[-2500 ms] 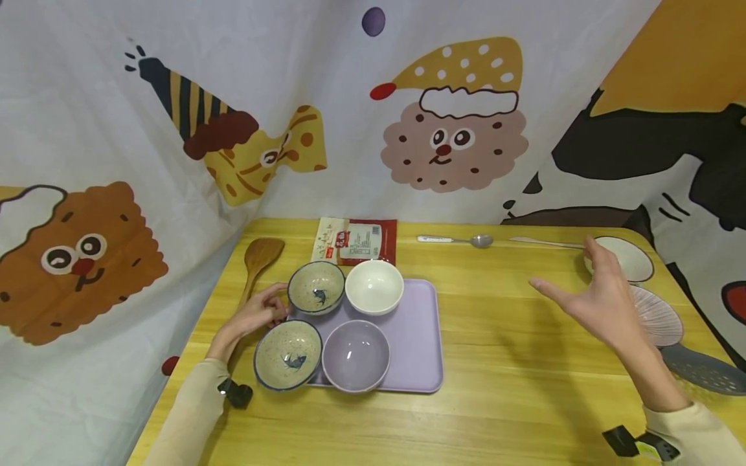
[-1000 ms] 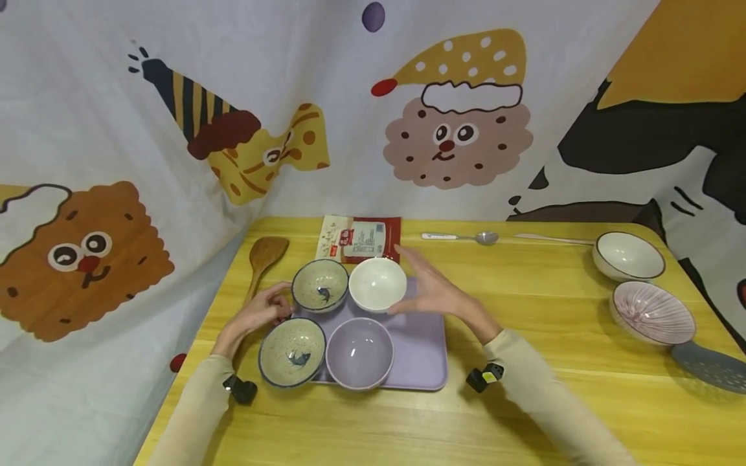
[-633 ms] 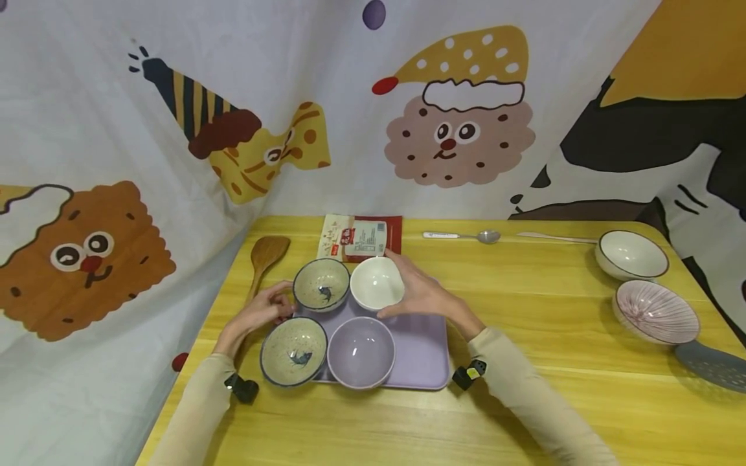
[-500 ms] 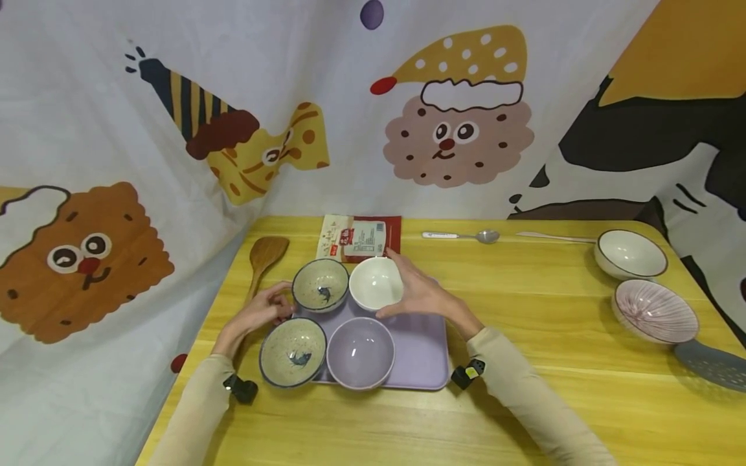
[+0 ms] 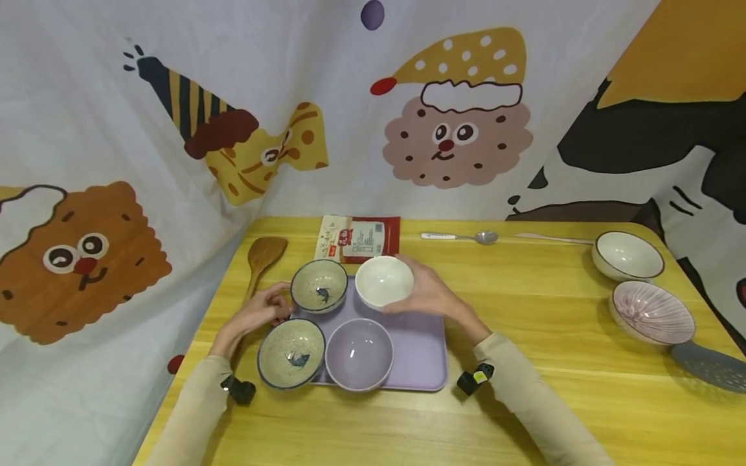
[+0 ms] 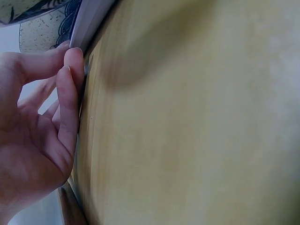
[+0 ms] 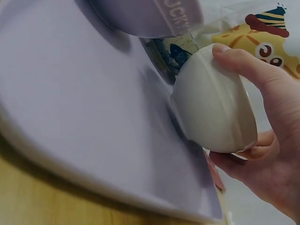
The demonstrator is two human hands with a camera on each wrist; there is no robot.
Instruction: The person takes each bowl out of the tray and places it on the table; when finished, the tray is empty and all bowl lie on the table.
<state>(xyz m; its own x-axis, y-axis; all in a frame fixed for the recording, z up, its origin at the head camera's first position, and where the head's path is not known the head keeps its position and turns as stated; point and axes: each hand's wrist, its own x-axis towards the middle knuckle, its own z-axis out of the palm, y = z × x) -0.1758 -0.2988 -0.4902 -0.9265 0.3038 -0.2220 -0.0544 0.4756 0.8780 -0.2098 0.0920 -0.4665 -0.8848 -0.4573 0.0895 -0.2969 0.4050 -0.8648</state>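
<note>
My right hand grips the small white bowl at the tray's back. In the right wrist view the thumb lies on one side of the white bowl and fingers on the other; its base is at or just above the tray, I cannot tell which. My left hand pinches the left edge of the lilac tray, as the left wrist view shows with fingertips at the rim. Two speckled bowls with a blue fish, one behind and one in front, stand beside a lilac bowl.
A wooden spatula lies left of the tray, a red and cream packet behind it. A spoon and a thin stick-like handle lie at the back. Rightward are a brown-rimmed bowl, a striped bowl and a grey slotted utensil.
My right hand has come leftward from beside the right-hand bowls and taken hold of the white bowl. The white bowl has shifted slightly right, away from the speckled bowl. My left hand stays put.
</note>
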